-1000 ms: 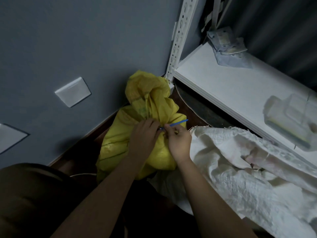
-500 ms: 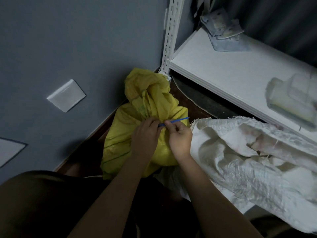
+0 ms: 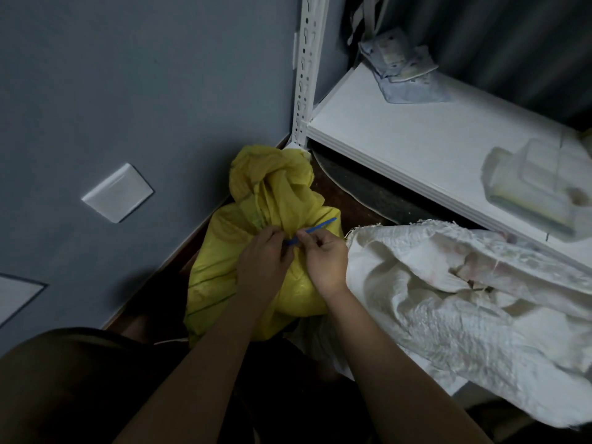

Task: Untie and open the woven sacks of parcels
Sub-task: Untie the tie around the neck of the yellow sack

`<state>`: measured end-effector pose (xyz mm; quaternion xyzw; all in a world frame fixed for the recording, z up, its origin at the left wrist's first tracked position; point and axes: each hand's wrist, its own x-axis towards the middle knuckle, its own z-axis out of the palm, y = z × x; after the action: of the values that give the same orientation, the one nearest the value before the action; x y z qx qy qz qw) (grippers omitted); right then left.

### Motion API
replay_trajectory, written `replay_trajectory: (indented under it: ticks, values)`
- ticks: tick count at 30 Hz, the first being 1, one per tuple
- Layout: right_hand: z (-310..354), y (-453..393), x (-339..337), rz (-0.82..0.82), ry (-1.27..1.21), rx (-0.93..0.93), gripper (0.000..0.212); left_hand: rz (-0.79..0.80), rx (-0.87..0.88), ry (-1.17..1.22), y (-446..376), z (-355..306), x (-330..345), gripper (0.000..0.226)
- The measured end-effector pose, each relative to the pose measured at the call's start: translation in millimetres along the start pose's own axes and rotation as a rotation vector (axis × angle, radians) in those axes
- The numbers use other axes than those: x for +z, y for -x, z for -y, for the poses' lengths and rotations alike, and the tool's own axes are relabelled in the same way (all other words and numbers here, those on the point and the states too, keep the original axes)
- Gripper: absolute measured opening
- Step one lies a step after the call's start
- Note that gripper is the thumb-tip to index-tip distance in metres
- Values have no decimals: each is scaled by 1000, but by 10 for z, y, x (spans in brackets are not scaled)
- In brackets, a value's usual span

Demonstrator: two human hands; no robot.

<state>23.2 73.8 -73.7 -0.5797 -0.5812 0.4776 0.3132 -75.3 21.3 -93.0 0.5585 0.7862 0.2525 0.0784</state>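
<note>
A yellow woven sack (image 3: pixel 272 200) stands on the floor against the grey wall, its neck bunched and bound by a blue tie (image 3: pixel 315 230). My left hand (image 3: pixel 264 261) grips the gathered neck just left of the tie. My right hand (image 3: pixel 326 257) pinches the blue tie, whose free end sticks out up and to the right. To the right lies a white woven sack (image 3: pixel 448 299), its mouth open and slack, with pale contents partly visible inside.
A white metal shelf (image 3: pixel 416 139) with a slotted upright post (image 3: pixel 304 75) stands behind the sacks. On it lie a bluish packet (image 3: pixel 400 72) and a clear plastic-wrapped bundle (image 3: pixel 531 193). A white wall plate (image 3: pixel 117 192) sits on the grey wall. My dark-clothed knee fills the lower left.
Both hands stay at the sack's neck; the fingers on the blue tie have shifted slightly. The view has tilted a little, so the shelf looks higher.
</note>
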Motion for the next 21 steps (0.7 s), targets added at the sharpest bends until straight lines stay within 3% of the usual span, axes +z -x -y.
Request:
replay_trajectory:
  ticks: [4,11,21]
  values:
    - [1,-25,-14,52,109,-74,25,78,-88,39,-35,-34,16,23]
    - [-35,-6,-18,87,230,-177,30,151,-65,34,-42,-11,-16,27]
    - [-127,-30,-65,61,-94,44,28,130,-35,42,-38,-76,-71,18]
